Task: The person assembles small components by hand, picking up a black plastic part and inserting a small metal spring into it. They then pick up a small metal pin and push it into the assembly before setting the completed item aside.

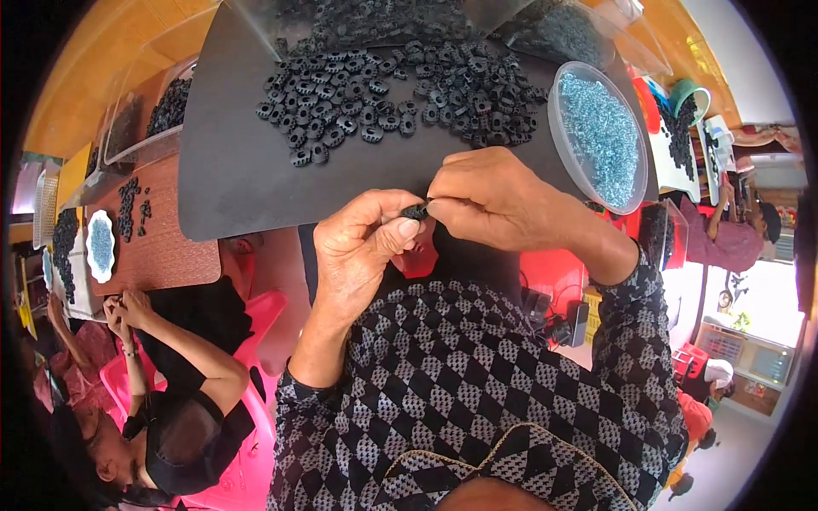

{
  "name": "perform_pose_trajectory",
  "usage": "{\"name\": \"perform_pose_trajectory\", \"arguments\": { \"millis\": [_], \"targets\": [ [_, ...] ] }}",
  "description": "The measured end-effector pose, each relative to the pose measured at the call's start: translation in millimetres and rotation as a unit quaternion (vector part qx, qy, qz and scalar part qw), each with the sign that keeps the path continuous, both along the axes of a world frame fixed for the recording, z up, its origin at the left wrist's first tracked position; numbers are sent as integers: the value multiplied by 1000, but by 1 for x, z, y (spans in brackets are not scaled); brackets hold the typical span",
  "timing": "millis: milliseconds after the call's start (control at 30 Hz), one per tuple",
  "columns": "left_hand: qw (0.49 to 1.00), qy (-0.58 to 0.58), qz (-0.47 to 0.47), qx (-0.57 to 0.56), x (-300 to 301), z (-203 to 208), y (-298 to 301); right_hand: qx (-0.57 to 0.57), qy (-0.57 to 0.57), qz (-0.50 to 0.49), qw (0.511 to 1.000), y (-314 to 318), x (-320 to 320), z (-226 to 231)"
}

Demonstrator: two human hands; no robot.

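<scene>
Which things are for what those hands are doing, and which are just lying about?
Probably for the job:
- small black piece in left hand, right hand beside it
- piled black pieces
- blue beads

Probably just nearby:
- pink chair
- black box

Bare tabletop (223,175) all down the left, a free lane running in front of the black pieces (345,85)! Straight ahead they block the middle, clear bins (635,47) wall the back, the round bead tub (556,123) guards the right.
</scene>
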State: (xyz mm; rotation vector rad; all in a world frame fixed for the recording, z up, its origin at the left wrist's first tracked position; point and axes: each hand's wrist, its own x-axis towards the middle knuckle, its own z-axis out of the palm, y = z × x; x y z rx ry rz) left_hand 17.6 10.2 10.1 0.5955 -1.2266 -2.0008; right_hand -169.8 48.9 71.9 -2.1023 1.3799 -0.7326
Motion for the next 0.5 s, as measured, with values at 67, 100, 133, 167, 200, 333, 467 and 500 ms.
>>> {"name": "perform_pose_trajectory", "arguments": {
  "millis": [67, 100, 133, 167, 200, 333, 467, 500],
  "targets": [
    [999, 2, -7, -34, 1, -1, 0, 16, 1, 0, 1000, 1, -1, -1],
    [999, 2, -6, -33, 1, -2, 0, 31, 1, 1, 1000, 1, 0, -2],
    [998, -10, 4, -70, 1, -3, 1, 32, 2, 2, 999, 1, 0, -1],
    [994, -21, 13, -106, 1, -4, 1, 62, -1, -2, 998, 1, 1, 2],
    [994, -21, 13, -106, 0, -3, 2, 91, -3, -8, 996, 1, 1, 3],
    [997, -22, 19, -69, 1, -1, 5, 104, 1, 1, 995, 0, 0, 2],
    [996, -23, 34, -83, 1, -3, 7, 56, 17, 30, 998, 1, 2, -6],
    [996, -23, 33, -83, 1, -3, 7, 18, 36, 33, 999, 2, 3, -9]
  ]
}}
